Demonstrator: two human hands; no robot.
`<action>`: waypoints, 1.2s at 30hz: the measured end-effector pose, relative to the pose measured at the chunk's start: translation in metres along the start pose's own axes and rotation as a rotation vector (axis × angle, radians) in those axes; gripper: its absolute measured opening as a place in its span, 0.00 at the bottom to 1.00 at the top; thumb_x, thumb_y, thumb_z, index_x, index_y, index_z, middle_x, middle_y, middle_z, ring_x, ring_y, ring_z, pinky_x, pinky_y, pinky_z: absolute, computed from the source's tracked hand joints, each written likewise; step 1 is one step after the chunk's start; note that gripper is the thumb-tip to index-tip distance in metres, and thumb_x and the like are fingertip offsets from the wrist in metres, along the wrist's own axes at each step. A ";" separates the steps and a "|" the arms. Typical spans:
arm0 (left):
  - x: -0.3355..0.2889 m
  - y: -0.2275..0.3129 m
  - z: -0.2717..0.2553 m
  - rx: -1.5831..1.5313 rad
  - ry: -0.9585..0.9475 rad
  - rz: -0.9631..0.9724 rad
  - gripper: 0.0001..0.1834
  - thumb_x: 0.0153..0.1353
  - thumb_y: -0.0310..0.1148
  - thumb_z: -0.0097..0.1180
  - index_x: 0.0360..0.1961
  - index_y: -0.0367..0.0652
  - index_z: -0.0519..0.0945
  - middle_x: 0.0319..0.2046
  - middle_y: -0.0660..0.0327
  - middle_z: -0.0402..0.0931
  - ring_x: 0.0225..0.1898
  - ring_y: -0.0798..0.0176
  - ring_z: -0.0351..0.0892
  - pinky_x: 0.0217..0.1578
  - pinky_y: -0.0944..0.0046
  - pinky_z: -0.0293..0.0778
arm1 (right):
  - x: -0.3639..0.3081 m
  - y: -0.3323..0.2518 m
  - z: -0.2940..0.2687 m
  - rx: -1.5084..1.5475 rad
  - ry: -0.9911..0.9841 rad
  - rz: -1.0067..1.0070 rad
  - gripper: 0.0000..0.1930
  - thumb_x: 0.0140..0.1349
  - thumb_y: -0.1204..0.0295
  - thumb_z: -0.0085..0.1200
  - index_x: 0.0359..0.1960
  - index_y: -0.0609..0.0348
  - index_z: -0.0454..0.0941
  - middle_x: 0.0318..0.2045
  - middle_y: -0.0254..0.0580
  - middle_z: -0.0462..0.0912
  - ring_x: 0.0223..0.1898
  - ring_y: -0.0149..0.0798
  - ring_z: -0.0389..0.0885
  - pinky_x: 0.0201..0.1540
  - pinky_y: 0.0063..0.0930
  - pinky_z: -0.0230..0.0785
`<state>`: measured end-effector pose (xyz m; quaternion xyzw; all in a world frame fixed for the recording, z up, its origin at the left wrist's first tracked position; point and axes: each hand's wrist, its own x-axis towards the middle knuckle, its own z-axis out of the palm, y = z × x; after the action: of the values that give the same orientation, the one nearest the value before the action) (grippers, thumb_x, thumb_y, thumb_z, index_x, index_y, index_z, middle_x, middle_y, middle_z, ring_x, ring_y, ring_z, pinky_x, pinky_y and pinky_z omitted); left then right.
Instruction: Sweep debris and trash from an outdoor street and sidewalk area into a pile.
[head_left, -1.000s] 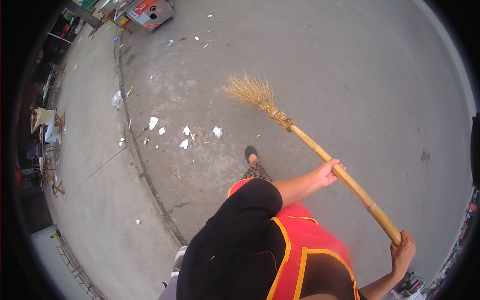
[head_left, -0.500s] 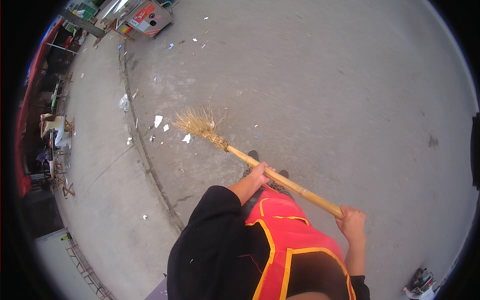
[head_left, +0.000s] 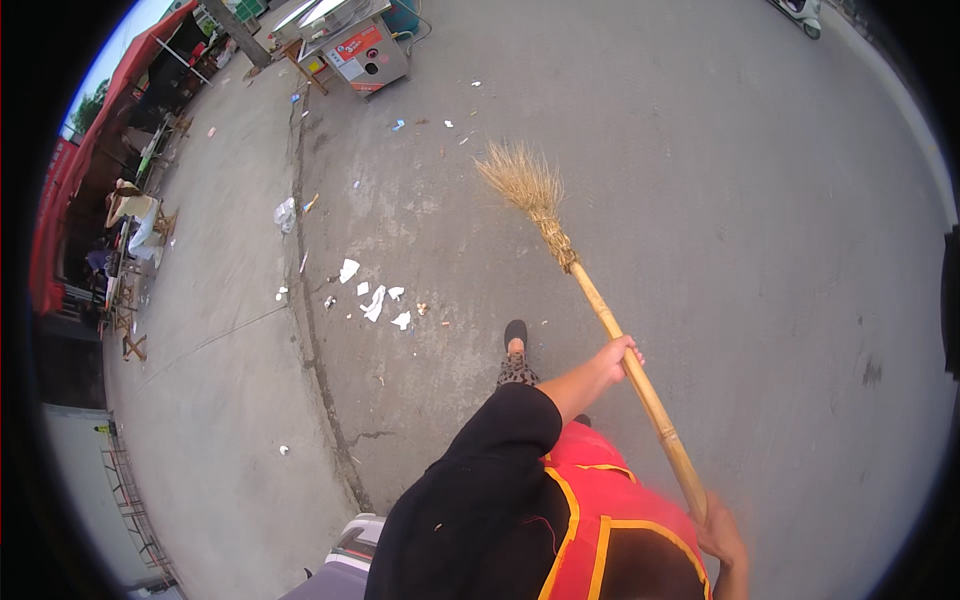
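Left hand (head_left: 612,358) clamped mid-shaft, right hand (head_left: 722,538) gripping near end of long bamboo-handled straw broom (head_left: 590,290); bristles raised far-right of white paper scraps (head_left: 374,300). Risk: stroke scatters scraps leftward past concrete kerb seam (head_left: 312,330).

Both hands grip a bamboo-handled straw broom (head_left: 600,300): the left hand (head_left: 615,357) midway along the shaft, the right hand (head_left: 722,537) at its end. The bristles rest on the concrete pavement (head_left: 760,200), right of scattered white paper scraps (head_left: 375,298) (near a crack).

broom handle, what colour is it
Light yellow-tan, like bamboo, with darker joint rings. The broom handle shows best in the head view, held in both hands.
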<state>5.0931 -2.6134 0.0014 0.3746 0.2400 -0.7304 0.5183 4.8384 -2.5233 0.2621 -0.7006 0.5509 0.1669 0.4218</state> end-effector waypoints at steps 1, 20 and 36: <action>0.012 0.014 0.007 0.000 -0.006 0.003 0.06 0.44 0.26 0.44 0.23 0.39 0.61 0.18 0.59 0.61 0.21 0.63 0.65 0.27 0.61 0.69 | 0.012 -0.018 0.002 -0.003 0.005 -0.002 0.19 0.38 0.75 0.51 0.36 0.59 0.61 0.19 0.47 0.71 0.22 0.46 0.71 0.27 0.33 0.62; 0.041 0.335 -0.121 -0.215 0.338 0.159 0.07 0.46 0.27 0.44 0.26 0.36 0.62 0.20 0.59 0.60 0.20 0.62 0.64 0.22 0.63 0.69 | 0.320 -0.285 -0.011 -0.125 -0.440 -0.150 0.27 0.42 0.74 0.43 0.48 0.56 0.50 0.28 0.61 0.70 0.31 0.55 0.69 0.32 0.37 0.61; 0.123 0.455 0.114 0.086 -0.008 0.188 0.09 0.46 0.27 0.45 0.28 0.35 0.63 0.21 0.58 0.62 0.23 0.63 0.66 0.24 0.61 0.71 | 0.371 -0.376 -0.145 -0.014 -0.029 -0.078 0.32 0.39 0.76 0.48 0.50 0.55 0.50 0.29 0.54 0.71 0.34 0.51 0.69 0.36 0.31 0.60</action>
<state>5.4626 -2.9269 -0.0102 0.4146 0.1703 -0.6895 0.5689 5.2733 -2.8555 0.2417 -0.7222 0.5157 0.1641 0.4308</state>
